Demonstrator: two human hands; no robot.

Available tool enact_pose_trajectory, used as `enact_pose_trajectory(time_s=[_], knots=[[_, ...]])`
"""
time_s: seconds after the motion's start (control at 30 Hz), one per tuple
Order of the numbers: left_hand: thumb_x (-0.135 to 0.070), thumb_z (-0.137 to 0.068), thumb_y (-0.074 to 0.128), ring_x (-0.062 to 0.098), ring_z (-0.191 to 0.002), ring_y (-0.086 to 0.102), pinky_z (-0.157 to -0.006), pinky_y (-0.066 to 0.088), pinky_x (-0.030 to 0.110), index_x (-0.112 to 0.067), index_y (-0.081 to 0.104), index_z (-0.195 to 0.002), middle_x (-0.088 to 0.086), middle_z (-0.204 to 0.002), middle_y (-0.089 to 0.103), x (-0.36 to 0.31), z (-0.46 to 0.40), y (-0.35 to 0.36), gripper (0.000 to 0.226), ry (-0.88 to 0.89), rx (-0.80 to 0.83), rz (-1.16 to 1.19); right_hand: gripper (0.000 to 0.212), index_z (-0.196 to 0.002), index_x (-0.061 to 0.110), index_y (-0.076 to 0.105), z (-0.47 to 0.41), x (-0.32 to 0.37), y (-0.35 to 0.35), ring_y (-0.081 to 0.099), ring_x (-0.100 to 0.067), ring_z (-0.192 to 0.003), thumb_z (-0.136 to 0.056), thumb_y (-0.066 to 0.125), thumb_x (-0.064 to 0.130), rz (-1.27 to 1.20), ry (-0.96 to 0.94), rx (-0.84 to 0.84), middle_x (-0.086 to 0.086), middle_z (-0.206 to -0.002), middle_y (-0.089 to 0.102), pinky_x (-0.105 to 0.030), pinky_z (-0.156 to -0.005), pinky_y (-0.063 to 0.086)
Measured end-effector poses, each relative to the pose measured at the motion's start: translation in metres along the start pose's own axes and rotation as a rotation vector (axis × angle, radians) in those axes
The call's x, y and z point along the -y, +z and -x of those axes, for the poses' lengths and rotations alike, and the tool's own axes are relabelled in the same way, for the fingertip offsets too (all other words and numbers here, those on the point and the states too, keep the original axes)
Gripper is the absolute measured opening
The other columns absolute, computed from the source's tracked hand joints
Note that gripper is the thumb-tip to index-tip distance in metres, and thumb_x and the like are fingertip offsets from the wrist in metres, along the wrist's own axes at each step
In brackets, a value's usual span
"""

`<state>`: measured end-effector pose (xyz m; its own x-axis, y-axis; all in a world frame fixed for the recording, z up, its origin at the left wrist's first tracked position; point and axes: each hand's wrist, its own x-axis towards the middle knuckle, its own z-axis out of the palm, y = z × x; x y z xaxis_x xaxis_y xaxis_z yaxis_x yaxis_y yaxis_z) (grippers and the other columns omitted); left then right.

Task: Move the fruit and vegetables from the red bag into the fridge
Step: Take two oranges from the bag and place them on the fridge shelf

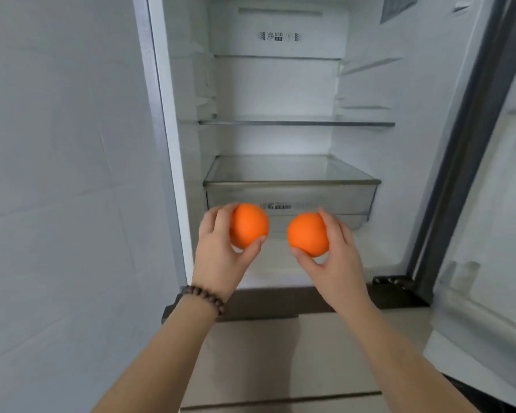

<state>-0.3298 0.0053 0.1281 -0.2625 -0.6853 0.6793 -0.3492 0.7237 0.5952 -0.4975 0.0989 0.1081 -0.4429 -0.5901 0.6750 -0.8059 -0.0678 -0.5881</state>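
The fridge point(188, 162) stands open in front of me, its white inside bare. My left hand point(218, 254), with a bead bracelet on the wrist, holds one orange point(251, 226). My right hand point(337, 257) holds a second orange point(307, 234). Both oranges hang side by side, a little apart, in front of the clear drawer point(289, 198) and above the fridge's bottom floor. The red bag is out of view.
A glass shelf point(295, 123) crosses the fridge above the drawer. The open fridge door point(489, 204) with its door bins stands at the right. A white wall point(66, 174) fills the left. Pale floor tiles point(310, 353) lie below my arms.
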Motion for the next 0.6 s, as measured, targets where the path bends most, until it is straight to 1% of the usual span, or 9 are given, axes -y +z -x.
enact_pose_trajectory(time_s=[0.03, 0.07, 0.13, 0.2, 0.23, 0.3, 0.37, 0.5, 0.6], knots=[[-0.037, -0.072, 0.077, 0.01, -0.106, 0.046, -0.083, 0.03, 0.002, -0.023, 0.045, -0.128, 0.001, -0.128, 0.044, -0.001, -0.017, 0.007, 0.066, -0.006, -0.022, 0.011, 0.077, -0.14, 0.029, 0.031, -0.021, -0.004, 0.004, 0.047, -0.017, -0.117, -0.076, 0.074, 0.037, -0.009, -0.015, 0.01, 0.002, -0.141, 0.036, -0.028, -0.088, 0.042], [-0.036, -0.072, 0.077, 0.008, -0.103, 0.045, -0.078, 0.027, -0.003, -0.023, 0.045, -0.128, 0.002, -0.127, 0.044, 0.0, -0.033, 0.013, 0.066, -0.012, -0.041, 0.017, 0.078, -0.14, 0.028, 0.031, -0.041, -0.007, 0.008, 0.048, -0.018, -0.118, -0.075, 0.074, 0.037, -0.024, -0.031, 0.011, 0.001, -0.141, 0.037, -0.029, -0.087, 0.042], [-0.035, -0.072, 0.077, 0.008, -0.102, 0.046, -0.075, 0.026, -0.005, -0.022, 0.045, -0.128, 0.002, -0.124, 0.048, 0.002, -0.061, 0.026, 0.065, -0.009, -0.078, 0.01, 0.081, -0.14, 0.024, 0.032, -0.078, -0.013, 0.019, 0.048, -0.021, -0.119, -0.073, 0.076, 0.036, -0.068, -0.049, 0.004, -0.001, -0.141, 0.039, -0.029, -0.086, 0.042], [-0.035, -0.071, 0.078, 0.008, -0.101, 0.047, -0.078, 0.027, -0.004, -0.02, 0.046, -0.126, 0.002, -0.123, 0.053, 0.009, -0.087, 0.038, 0.065, -0.014, -0.124, 0.019, 0.081, -0.138, 0.019, 0.035, -0.111, -0.016, 0.031, 0.05, -0.022, -0.117, -0.071, 0.077, 0.035, -0.1, -0.052, -0.007, -0.004, -0.138, 0.042, -0.024, -0.084, 0.038], [-0.035, -0.07, 0.079, 0.009, -0.103, 0.049, -0.083, 0.03, 0.0, -0.021, 0.044, -0.127, 0.001, -0.124, 0.054, 0.012, -0.098, 0.043, 0.067, -0.027, -0.145, 0.041, 0.08, -0.137, 0.017, 0.036, -0.125, -0.017, 0.037, 0.051, -0.022, -0.115, -0.071, 0.078, 0.034, -0.116, -0.061, -0.015, -0.005, -0.136, 0.042, -0.02, -0.083, 0.036], [-0.034, -0.068, 0.081, 0.013, -0.11, 0.052, -0.091, 0.041, 0.019, -0.022, 0.039, -0.131, -0.002, -0.128, 0.053, 0.018, -0.117, 0.053, 0.077, -0.048, -0.173, 0.087, 0.078, -0.136, 0.018, 0.039, -0.15, -0.018, 0.048, 0.051, -0.02, -0.11, -0.07, 0.078, 0.032, -0.154, -0.079, -0.025, -0.005, -0.132, 0.04, -0.016, -0.082, 0.035], [-0.031, -0.066, 0.083, 0.015, -0.113, 0.053, -0.092, 0.045, 0.029, -0.021, 0.035, -0.134, -0.001, -0.131, 0.051, 0.024, -0.134, 0.061, 0.083, -0.068, -0.176, 0.103, 0.078, -0.137, 0.022, 0.038, -0.171, -0.019, 0.058, 0.052, -0.019, -0.108, -0.07, 0.078, 0.033, -0.19, -0.073, -0.004, -0.003, -0.131, 0.039, -0.019, -0.082, 0.037], [-0.026, -0.067, 0.083, 0.024, -0.117, 0.051, -0.096, 0.043, 0.034, -0.013, 0.037, -0.133, 0.008, -0.132, 0.05, 0.041, -0.174, 0.072, 0.082, -0.12, -0.147, 0.03, 0.084, -0.138, 0.023, 0.034, -0.215, -0.027, 0.077, 0.051, -0.024, -0.115, -0.068, 0.079, 0.034, -0.179, -0.04, 0.101, -0.005, -0.136, 0.044, -0.029, -0.085, 0.04], [-0.026, -0.069, 0.082, 0.027, -0.124, 0.046, -0.101, 0.037, 0.033, -0.009, 0.034, -0.14, 0.012, -0.138, 0.046, 0.051, -0.204, 0.075, 0.087, -0.175, -0.06, -0.082, 0.081, -0.132, 0.018, 0.038, -0.245, -0.037, 0.092, 0.052, -0.027, -0.114, -0.066, 0.081, 0.033, -0.149, 0.014, 0.176, -0.007, -0.131, 0.05, -0.029, -0.085, 0.039]])
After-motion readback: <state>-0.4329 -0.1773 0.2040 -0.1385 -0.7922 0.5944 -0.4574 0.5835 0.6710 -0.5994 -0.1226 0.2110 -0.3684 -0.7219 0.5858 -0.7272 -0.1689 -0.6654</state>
